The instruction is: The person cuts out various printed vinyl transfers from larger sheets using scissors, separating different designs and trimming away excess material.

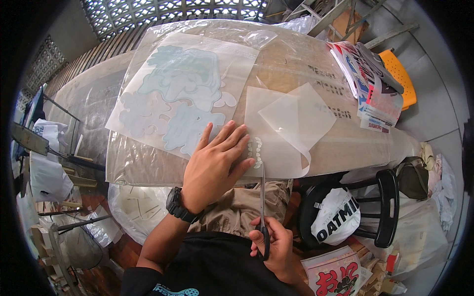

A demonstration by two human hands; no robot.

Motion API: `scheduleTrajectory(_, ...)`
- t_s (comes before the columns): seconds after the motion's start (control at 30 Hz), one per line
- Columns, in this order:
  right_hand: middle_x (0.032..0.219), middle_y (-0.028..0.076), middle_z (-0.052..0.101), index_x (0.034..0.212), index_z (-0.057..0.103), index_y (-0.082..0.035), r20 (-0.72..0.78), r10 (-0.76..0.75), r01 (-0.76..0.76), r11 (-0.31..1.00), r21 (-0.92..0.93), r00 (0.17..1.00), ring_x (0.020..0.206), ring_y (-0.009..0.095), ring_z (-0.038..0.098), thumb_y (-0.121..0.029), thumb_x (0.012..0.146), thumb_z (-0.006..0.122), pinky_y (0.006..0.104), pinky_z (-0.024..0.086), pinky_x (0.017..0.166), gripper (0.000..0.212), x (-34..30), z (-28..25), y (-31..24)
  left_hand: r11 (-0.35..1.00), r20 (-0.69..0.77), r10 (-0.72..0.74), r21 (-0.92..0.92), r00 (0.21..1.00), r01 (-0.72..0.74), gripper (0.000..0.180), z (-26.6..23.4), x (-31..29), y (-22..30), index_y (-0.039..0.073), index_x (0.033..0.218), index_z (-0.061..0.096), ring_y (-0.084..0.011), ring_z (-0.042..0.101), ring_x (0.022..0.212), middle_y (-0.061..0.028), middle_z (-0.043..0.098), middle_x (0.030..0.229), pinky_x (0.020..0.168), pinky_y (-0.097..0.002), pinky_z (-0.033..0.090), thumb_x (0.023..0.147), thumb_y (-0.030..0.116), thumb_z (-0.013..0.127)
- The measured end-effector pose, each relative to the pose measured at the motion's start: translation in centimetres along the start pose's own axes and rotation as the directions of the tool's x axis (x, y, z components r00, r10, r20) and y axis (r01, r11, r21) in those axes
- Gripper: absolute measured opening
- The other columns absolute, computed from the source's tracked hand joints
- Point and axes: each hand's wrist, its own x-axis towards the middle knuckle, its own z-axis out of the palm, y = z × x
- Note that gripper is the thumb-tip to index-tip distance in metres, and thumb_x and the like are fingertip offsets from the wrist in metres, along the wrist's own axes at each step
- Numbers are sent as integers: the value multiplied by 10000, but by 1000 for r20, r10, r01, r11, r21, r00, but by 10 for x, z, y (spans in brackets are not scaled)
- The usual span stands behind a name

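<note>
My left hand (217, 157) lies flat with its fingers stretched, across the lower edge of a white sheet and the plastic-covered tabletop (128, 167). Large pale blue and grey cut-out shapes (182, 81) are on that white sheet (237, 54). By my left thumb is a small curved row of cream pieces (257, 150) on a translucent sheet (271, 163). My right hand (270, 242) grips black-handled scissors (263, 197) below the table edge, their long blades pointing up to the cream pieces. Whether the blades touch them I cannot tell.
A folded translucent sheet (316, 113) lies to the right. Printed papers (370, 89) overlap the table's right end near a yellow chair (397, 79). A black chair (387, 207) holding a white printed cloth (335, 217) stands at lower right. A plastic bag (133, 204) hangs below the table's left edge.
</note>
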Motion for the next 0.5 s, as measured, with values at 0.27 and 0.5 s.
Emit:
scheduleTrajectory(0.27, 697, 28, 639, 1102, 605, 34, -21, -21, 21, 1000, 17, 1000, 599, 48, 600, -337, 908, 771, 209, 502, 516, 450, 3, 3, 5, 1000, 2, -2, 13, 1000, 2, 511, 1, 0, 0, 43, 1329, 617, -280, 382, 1456, -114, 533, 1472, 1225, -516, 191, 944, 377, 645)
scheduleTrajectory(0.5, 677, 22, 630, 1095, 604, 37, -20, -45, 45, 999, 18, 999, 582, 45, 590, -349, 909, 770, 205, 488, 515, 459, 16, 3, -1, 1000, 4, -4, 24, 1000, 4, 514, 1, 0, -1, 47, 1325, 622, -274, 388, 1453, -104, 532, 1475, 1229, -509, 189, 939, 385, 651)
